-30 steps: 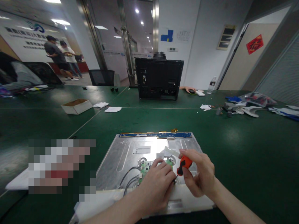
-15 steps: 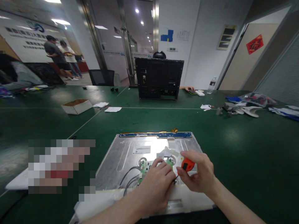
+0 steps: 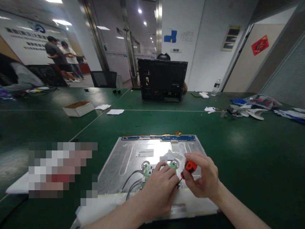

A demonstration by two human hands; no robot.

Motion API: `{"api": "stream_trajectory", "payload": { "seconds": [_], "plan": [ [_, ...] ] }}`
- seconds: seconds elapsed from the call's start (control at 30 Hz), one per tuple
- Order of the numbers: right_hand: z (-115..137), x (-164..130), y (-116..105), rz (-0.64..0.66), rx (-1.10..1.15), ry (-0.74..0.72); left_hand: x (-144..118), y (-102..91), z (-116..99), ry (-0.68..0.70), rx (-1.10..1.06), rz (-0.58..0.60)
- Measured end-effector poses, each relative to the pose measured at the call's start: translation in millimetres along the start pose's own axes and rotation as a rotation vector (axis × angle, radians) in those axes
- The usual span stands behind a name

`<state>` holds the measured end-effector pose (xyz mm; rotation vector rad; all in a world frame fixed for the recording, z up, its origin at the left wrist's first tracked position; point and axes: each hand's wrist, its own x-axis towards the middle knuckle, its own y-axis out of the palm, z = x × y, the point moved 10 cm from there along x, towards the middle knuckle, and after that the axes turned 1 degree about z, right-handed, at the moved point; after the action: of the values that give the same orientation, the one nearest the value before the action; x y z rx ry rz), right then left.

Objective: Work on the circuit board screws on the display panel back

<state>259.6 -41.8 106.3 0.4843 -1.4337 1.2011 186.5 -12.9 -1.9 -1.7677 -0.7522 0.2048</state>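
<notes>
The right hand has its fingers closed around the orange screwdriver, tip angled down-left onto the circuit board. The left hand lies curled, palm down on that board, apparently steadying it. The board sits on the metal panel, flat on the worktop.

Bright ceiling lights overhead glare softly on the silver panel and green table; wide-angle bending at the edges, a pixelated patch lower left.
</notes>
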Motion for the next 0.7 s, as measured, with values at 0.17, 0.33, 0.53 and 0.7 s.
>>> {"api": "stream_trajectory", "payload": {
  "seconds": [0.17, 0.33, 0.53, 0.7],
  "plan": [
    [-0.1, 0.1, 2.0, 0.005, -0.039, -0.010, -0.2, -2.7, -2.4, -0.002, 0.027, -0.022],
    [0.9, 1.0, 2.1, 0.030, 0.003, -0.008, 0.5, -3.9, -3.7, 0.008, 0.054, -0.022],
    [-0.2, 2.2, 1.6, 0.047, 0.034, 0.016, 0.8, -2.1, -2.7, 0.010, 0.035, 0.001],
    [1.1, 0.1, -0.1, 0.006, -0.014, -0.013, 0.3, -2.9, -2.6, 0.005, 0.017, -0.009]
  ]
}}
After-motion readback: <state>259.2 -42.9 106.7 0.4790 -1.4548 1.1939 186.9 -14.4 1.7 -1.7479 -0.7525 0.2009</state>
